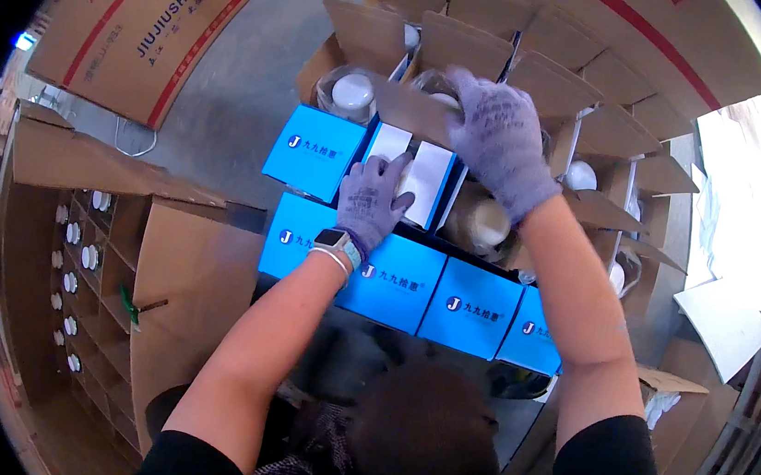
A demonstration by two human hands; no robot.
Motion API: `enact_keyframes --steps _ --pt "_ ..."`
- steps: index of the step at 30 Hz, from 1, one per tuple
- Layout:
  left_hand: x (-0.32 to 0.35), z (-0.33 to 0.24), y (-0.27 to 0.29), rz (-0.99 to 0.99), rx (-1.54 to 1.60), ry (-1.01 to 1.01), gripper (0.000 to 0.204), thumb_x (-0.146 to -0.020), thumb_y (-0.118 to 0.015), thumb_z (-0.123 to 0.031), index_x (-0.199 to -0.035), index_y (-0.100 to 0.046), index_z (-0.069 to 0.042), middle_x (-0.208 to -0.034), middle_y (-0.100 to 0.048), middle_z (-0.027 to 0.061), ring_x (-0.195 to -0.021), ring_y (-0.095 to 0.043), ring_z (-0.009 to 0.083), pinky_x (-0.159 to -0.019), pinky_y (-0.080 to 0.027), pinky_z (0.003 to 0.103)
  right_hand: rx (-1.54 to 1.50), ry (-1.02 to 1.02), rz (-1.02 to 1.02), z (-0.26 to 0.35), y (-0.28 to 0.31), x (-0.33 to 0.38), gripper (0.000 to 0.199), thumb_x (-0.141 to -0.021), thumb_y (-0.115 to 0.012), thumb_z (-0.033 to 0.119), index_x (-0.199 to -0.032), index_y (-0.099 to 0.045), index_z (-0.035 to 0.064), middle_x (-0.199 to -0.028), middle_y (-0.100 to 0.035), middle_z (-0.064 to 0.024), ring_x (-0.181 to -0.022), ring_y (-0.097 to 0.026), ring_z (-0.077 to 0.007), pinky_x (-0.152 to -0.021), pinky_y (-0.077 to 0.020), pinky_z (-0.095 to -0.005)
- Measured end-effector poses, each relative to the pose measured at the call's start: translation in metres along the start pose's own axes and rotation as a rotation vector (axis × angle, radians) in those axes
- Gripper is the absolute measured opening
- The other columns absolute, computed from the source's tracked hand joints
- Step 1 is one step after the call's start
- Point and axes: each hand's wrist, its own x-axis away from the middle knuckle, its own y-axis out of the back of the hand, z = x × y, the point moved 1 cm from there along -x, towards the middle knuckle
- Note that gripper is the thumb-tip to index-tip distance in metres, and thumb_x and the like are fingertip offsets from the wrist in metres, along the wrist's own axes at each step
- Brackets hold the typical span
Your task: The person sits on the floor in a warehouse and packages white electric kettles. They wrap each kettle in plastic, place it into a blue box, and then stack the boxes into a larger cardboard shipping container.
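My left hand (368,201), in a grey work glove, rests on an open blue box (446,189) with white inner flaps (424,183). Its fingers are spread over the box's opening, the thumb against one flap. My right hand (503,134), gloved alike, is above the opened brown cartons just beyond that box. Its fingers are curled near a cardboard flap (413,106) and a plastic-wrapped, white-topped container (441,98); what they grip is hidden. To the left of it stands another white-topped container (353,92) in clear plastic.
Closed blue boxes (315,152) stand around the open one, with several in a row nearer me (470,307). A divided carton (118,303) at left holds several white-capped items. A large brown carton (144,18) stands at far left; upright flaps (554,84) crowd the right.
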Motion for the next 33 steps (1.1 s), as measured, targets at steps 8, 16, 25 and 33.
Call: enact_keyframes --steps 8,16,25,33 --pt "-0.012 0.097 0.054 0.226 0.383 -0.262 0.048 -0.096 -0.066 -0.014 -0.142 -0.053 -0.005 -0.128 -0.065 0.0157 -0.119 -0.063 0.0288 -0.099 -0.053 0.039 -0.112 0.145 0.664 0.052 -0.006 0.041 0.044 -0.09 -0.071 0.042 -0.116 -0.068 0.0075 -0.118 -0.061 -0.0179 -0.112 -0.062 -0.0316 -0.089 -0.0554 -0.0448" --pt "0.013 0.078 0.043 0.18 0.394 -0.036 0.061 -0.084 -0.071 -0.01 -0.143 -0.055 -0.017 -0.131 -0.064 0.0148 -0.117 -0.063 0.0335 -0.104 -0.049 0.043 -0.059 -0.006 0.34 0.072 -0.087 0.062 0.045 -0.084 -0.072 0.015 -0.127 -0.058 0.0122 -0.119 -0.056 -0.011 -0.112 -0.059 -0.0277 -0.082 -0.0554 -0.0434" --pt "0.024 0.067 0.045 -0.095 -0.041 -0.231 0.038 -0.079 -0.076 -0.017 -0.117 -0.073 -0.019 -0.104 -0.064 0.0068 -0.097 -0.062 0.0275 -0.085 -0.05 0.042 -0.007 0.055 0.328 0.074 -0.088 0.076 0.05 -0.083 -0.073 0.016 -0.13 -0.056 0.0108 -0.117 -0.056 -0.009 -0.108 -0.059 -0.0255 -0.076 -0.0574 -0.0387" --pt "0.029 0.075 0.053 0.111 -0.089 -0.284 0.045 -0.079 -0.073 -0.013 -0.123 -0.07 -0.02 -0.134 -0.057 0.0104 -0.116 -0.057 0.0307 -0.095 -0.047 0.045 0.03 -0.004 0.568 0.1 -0.091 0.094 0.062 -0.089 -0.07 0.024 -0.142 -0.043 0.0054 -0.119 -0.058 -0.0113 -0.11 -0.062 -0.0268 -0.077 -0.058 -0.0401"
